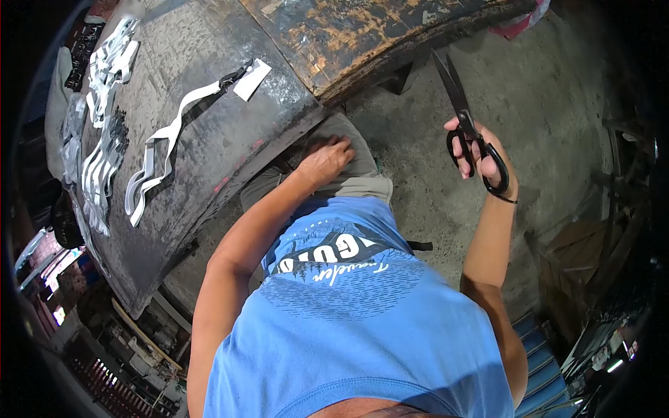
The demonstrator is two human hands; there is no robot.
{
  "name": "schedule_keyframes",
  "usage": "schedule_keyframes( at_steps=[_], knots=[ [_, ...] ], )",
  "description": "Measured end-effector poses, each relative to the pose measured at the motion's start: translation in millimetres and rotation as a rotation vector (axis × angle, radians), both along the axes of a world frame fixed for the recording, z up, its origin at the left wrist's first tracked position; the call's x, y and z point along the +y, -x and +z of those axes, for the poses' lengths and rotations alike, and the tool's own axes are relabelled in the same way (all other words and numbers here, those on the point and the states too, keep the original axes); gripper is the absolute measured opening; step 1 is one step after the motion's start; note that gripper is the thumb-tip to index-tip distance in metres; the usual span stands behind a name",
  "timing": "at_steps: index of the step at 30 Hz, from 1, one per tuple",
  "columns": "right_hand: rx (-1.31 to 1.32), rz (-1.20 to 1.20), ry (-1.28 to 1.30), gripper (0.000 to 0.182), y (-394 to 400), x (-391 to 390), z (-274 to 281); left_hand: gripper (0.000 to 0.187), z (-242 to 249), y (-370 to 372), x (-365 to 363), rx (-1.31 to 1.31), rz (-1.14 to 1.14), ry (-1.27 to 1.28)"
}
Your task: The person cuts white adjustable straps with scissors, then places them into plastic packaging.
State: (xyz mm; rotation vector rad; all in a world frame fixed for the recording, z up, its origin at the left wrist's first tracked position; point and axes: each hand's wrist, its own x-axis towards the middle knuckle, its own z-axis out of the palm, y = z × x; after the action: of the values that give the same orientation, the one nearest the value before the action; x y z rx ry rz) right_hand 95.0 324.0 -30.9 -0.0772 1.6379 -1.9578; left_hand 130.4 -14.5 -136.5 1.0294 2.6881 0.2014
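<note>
In my right hand [496,157] I hold a pair of black-handled scissors [460,101], fingers and thumb through the loops. Their dark blades point up and away over the floor, slightly apart. My left hand [326,161] rests on my grey trousers [366,150], its fingers curled; whatever may be inside them is hidden. On the dark table [230,132] before me lies a long white strap [171,139], folded into loops at its near end. A black buckle [233,78] and a white tag [252,79] are at its far end.
Bundles of white straps [111,63] and more white straps with black parts [104,164] lie along the table's left side. A worn brown board [341,42] adjoins the table. Concrete floor [557,104] shows on the right, with a blue slatted surface [540,355] low down.
</note>
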Motion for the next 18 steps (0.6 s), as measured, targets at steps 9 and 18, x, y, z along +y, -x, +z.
schedule_keyframes(
  at_steps=[9, 18],
  knots=[
    [0.055, -0.067, 0.006, 0.11, -1.5, 6.1, 1.7, 0.03, 17.7, 8.7, -2.9, -0.427, -0.118, 0.055],
    [0.098, -0.144, 0.035, 0.104, -4.5, 14.2, 9.7, 0.015, 73.2, 9.7, 6.1, -0.2, 0.05, -0.402]
  ],
)
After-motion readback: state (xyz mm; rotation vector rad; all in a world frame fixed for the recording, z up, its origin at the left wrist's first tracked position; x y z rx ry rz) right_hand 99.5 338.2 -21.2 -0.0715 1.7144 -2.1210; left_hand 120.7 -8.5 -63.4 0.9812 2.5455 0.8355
